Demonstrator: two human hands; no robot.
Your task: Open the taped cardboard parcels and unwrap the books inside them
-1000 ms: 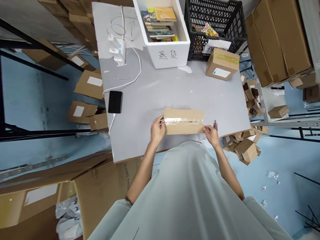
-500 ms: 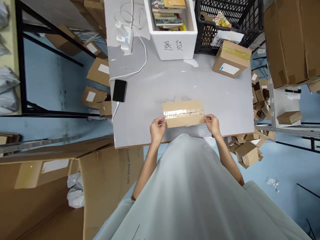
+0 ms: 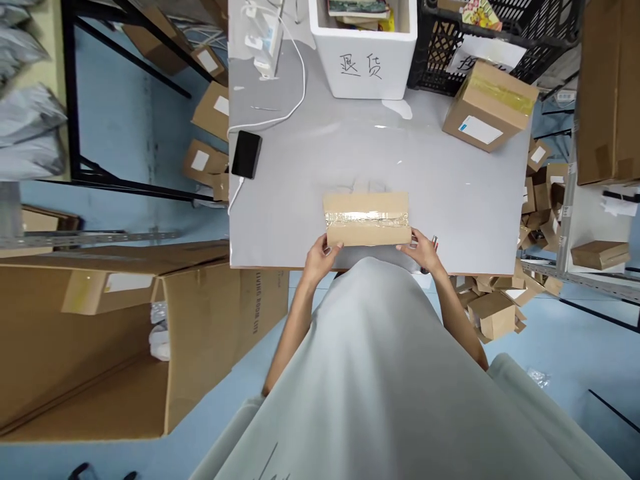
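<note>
A small cardboard box (image 3: 367, 235) lies at the table's near edge, with a shiny strip of clear tape running along its top. My left hand (image 3: 323, 260) grips its near left corner, thumb against the front side. At the near right corner my right hand (image 3: 421, 252) grips the box in the same way. Beside the right hand's outer side shows a small dark, shiny item (image 3: 435, 243) that I cannot make out. The undersides of the box and some fingertips are hidden.
On the grey table (image 3: 300, 160) are a black phone (image 3: 247, 154) on a cable, a power strip (image 3: 269, 47), a white foam bin (image 3: 367, 70), a black crate (image 3: 435, 57) and a taped carton (image 3: 487, 107). A large open carton (image 3: 200, 333) stands at left.
The view has shifted. The box now lies straighter, its near side showing more. My fingers have moved from its side ends round to the near corners.
</note>
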